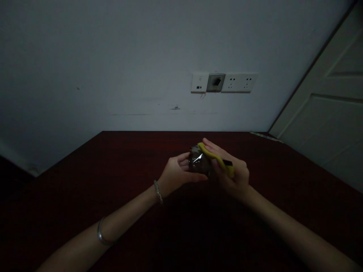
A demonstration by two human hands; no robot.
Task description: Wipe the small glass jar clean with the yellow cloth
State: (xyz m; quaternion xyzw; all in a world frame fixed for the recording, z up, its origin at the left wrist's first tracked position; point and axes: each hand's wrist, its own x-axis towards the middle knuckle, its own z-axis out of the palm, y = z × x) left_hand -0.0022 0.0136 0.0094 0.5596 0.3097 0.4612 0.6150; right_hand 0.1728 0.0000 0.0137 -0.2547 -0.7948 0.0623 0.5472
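Note:
A dark, see-through glass vessel [197,160], shiny and tilted, is held above the table in my left hand [181,170]. The fingers wrap behind it and the thumb lies along its lower side. From the right, my right hand [231,170] grips a folded yellow cloth [211,154] and presses it against the vessel's right side. A small black patch shows on the cloth between the fingers; what it is I cannot tell. The vessel's right end is hidden behind the cloth and the right hand. Dim light blurs the finer details.
Under both hands spreads a dark reddish-brown table [136,158], its back edge against a pale wall [127,56]. Sockets and a switch plate [239,83] sit on that wall. At the right stands a panelled door [334,98]. A thin flat strip [266,136] lies at the back right edge.

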